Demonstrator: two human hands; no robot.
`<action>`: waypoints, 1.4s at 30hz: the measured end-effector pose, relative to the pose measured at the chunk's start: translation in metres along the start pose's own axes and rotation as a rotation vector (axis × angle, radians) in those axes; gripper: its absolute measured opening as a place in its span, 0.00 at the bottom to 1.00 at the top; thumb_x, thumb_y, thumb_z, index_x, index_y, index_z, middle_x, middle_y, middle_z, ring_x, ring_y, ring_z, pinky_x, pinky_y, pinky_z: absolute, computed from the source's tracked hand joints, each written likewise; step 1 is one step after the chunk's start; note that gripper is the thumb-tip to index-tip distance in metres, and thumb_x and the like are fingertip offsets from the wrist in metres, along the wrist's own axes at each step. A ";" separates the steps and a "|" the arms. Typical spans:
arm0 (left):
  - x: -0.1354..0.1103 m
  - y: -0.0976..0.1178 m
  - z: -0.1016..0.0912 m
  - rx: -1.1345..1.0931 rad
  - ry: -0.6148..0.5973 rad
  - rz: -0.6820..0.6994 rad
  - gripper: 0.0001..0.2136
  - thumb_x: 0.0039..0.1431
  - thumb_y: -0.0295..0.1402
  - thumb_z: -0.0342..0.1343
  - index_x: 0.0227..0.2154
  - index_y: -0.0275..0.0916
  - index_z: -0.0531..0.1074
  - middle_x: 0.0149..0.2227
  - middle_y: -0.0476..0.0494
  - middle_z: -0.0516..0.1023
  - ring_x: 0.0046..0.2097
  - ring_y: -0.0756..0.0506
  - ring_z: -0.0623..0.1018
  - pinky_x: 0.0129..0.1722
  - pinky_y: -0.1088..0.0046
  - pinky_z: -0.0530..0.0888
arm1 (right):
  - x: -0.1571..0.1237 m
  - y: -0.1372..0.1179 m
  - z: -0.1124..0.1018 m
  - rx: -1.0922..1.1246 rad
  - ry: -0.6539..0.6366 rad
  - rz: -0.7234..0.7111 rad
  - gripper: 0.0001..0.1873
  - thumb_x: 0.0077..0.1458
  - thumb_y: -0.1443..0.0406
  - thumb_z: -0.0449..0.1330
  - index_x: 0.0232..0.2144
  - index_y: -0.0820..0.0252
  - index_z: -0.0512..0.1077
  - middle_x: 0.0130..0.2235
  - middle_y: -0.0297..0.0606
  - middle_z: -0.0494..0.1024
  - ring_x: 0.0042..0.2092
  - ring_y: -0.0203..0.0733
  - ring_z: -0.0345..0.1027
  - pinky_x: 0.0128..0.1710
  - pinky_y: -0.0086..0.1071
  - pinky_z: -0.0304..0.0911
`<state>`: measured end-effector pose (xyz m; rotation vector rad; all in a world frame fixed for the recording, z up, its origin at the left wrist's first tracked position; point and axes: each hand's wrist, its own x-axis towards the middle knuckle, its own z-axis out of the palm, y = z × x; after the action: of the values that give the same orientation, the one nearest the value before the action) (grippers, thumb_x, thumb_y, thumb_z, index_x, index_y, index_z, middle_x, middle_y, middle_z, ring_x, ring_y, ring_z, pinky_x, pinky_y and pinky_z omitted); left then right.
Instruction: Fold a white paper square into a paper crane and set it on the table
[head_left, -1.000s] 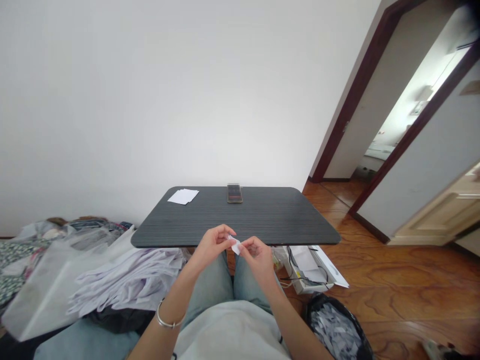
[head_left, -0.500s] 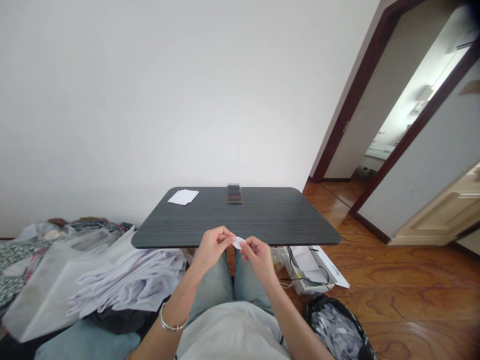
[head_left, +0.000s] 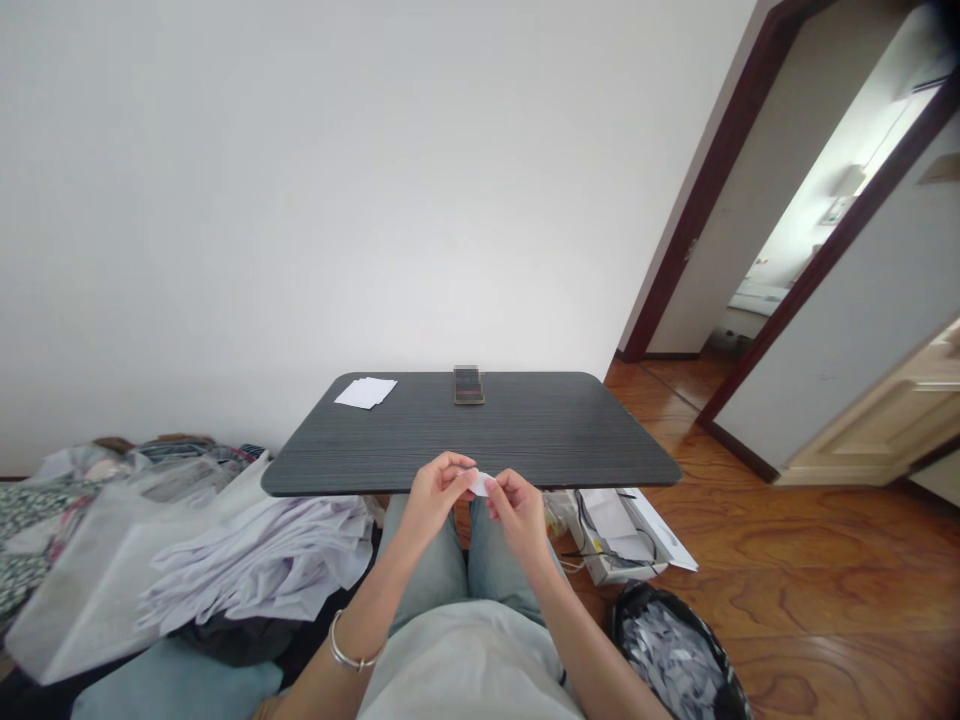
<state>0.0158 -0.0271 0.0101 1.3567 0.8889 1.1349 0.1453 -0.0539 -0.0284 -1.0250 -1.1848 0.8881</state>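
Between my two hands, at the near edge of the dark table (head_left: 480,430), is a small piece of white paper (head_left: 481,484). My left hand (head_left: 441,492) pinches its left side between thumb and fingers. On its right side, my right hand (head_left: 517,505) holds it in the same kind of pinch. The fingertips cover part of the paper, so its full shape is hidden. A few white paper sheets (head_left: 365,392) lie overlapping at the table's far left. A phone-like dark slab (head_left: 469,386) sits at the far middle edge.
Folded white cloth (head_left: 262,560) and plastic bags are piled on the left. To the right of my legs, a white box (head_left: 619,540) with cables and papers stands on the wooden floor. A black bag (head_left: 675,650) full of paper scraps is nearer. A wall rises behind the table.
My left hand has shifted slightly right, bringing the fingers of both hands a little closer around the paper. Both hands keep their pinch, and the things on the table stay put.
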 end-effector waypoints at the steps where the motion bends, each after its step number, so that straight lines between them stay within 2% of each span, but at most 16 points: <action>1: 0.000 0.001 0.001 0.018 -0.008 0.008 0.12 0.46 0.38 0.61 0.30 0.35 0.70 0.25 0.47 0.76 0.27 0.49 0.75 0.29 0.74 0.72 | 0.000 -0.001 0.000 0.005 -0.002 -0.001 0.18 0.52 0.53 0.57 0.19 0.59 0.63 0.17 0.28 0.64 0.18 0.32 0.55 0.19 0.26 0.51; 5: 0.000 0.003 0.003 0.066 0.017 0.072 0.08 0.47 0.35 0.60 0.25 0.35 0.70 0.22 0.49 0.75 0.25 0.50 0.73 0.28 0.75 0.70 | -0.001 -0.005 0.001 0.044 -0.001 -0.003 0.18 0.53 0.53 0.55 0.19 0.58 0.64 0.17 0.28 0.64 0.19 0.32 0.56 0.20 0.26 0.52; 9: 0.001 0.000 0.003 0.044 0.029 0.084 0.07 0.48 0.35 0.58 0.28 0.36 0.70 0.21 0.50 0.75 0.24 0.50 0.73 0.27 0.76 0.70 | -0.001 -0.006 0.001 0.033 -0.050 -0.011 0.18 0.54 0.53 0.54 0.19 0.58 0.63 0.17 0.28 0.63 0.19 0.33 0.55 0.20 0.26 0.51; 12: 0.001 -0.002 0.002 0.027 0.036 0.077 0.09 0.50 0.37 0.57 0.30 0.36 0.70 0.20 0.51 0.73 0.23 0.51 0.73 0.26 0.76 0.70 | -0.001 -0.005 0.001 0.022 -0.090 -0.015 0.19 0.55 0.54 0.54 0.18 0.58 0.62 0.16 0.27 0.62 0.19 0.32 0.54 0.20 0.26 0.50; 17: -0.002 0.004 0.001 -0.065 0.083 0.026 0.14 0.53 0.43 0.53 0.32 0.36 0.71 0.23 0.50 0.72 0.24 0.50 0.74 0.27 0.74 0.72 | -0.002 -0.007 0.000 0.045 -0.025 -0.029 0.19 0.55 0.54 0.53 0.18 0.58 0.61 0.17 0.27 0.61 0.19 0.32 0.53 0.21 0.26 0.50; 22: -0.003 0.008 0.003 -0.002 0.028 0.057 0.10 0.46 0.36 0.61 0.30 0.35 0.72 0.25 0.48 0.76 0.28 0.50 0.75 0.30 0.76 0.72 | -0.002 -0.009 0.000 0.073 -0.008 -0.051 0.18 0.55 0.54 0.53 0.19 0.58 0.62 0.18 0.28 0.62 0.20 0.33 0.54 0.21 0.27 0.51; 28: -0.001 0.005 0.004 -0.024 0.111 0.092 0.09 0.47 0.35 0.61 0.24 0.35 0.70 0.22 0.49 0.75 0.25 0.51 0.74 0.29 0.76 0.72 | -0.004 -0.008 0.003 0.069 -0.016 -0.084 0.18 0.55 0.54 0.53 0.19 0.58 0.63 0.18 0.28 0.63 0.20 0.33 0.55 0.21 0.27 0.52; 32: -0.004 0.007 0.003 -0.135 0.196 0.106 0.12 0.51 0.42 0.57 0.27 0.36 0.69 0.23 0.49 0.75 0.26 0.50 0.75 0.29 0.74 0.73 | -0.004 -0.008 0.004 0.116 0.004 -0.079 0.17 0.55 0.54 0.54 0.20 0.59 0.63 0.18 0.28 0.64 0.20 0.32 0.55 0.21 0.26 0.52; 34: -0.006 0.009 0.003 -0.166 0.170 0.102 0.14 0.51 0.43 0.56 0.32 0.36 0.69 0.27 0.47 0.76 0.28 0.49 0.76 0.31 0.73 0.73 | -0.004 -0.008 0.003 0.139 0.023 -0.076 0.17 0.55 0.55 0.55 0.21 0.59 0.64 0.19 0.28 0.64 0.20 0.32 0.55 0.21 0.26 0.53; 36: -0.008 0.009 0.003 -0.141 0.093 0.103 0.14 0.48 0.40 0.60 0.34 0.36 0.69 0.29 0.46 0.76 0.30 0.48 0.76 0.32 0.73 0.73 | -0.005 -0.009 0.002 0.154 0.037 -0.081 0.16 0.55 0.55 0.55 0.21 0.59 0.64 0.19 0.28 0.64 0.20 0.32 0.55 0.21 0.26 0.53; 39: -0.009 0.007 0.007 -0.017 0.027 0.136 0.11 0.44 0.34 0.63 0.30 0.35 0.70 0.28 0.47 0.75 0.31 0.49 0.75 0.33 0.75 0.71 | -0.005 -0.010 0.002 0.179 0.043 -0.093 0.16 0.55 0.56 0.55 0.22 0.59 0.65 0.19 0.28 0.64 0.21 0.32 0.55 0.21 0.26 0.53; 42: -0.010 0.005 0.011 0.108 0.043 0.186 0.07 0.48 0.33 0.60 0.26 0.35 0.70 0.27 0.48 0.74 0.31 0.49 0.74 0.35 0.74 0.70 | -0.006 -0.011 0.003 0.226 0.061 -0.100 0.13 0.54 0.57 0.56 0.25 0.59 0.65 0.19 0.27 0.63 0.20 0.31 0.55 0.21 0.25 0.53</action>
<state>0.0230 -0.0397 0.0140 1.5331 0.8795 1.2769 0.1411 -0.0620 -0.0198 -0.7978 -1.0493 0.8838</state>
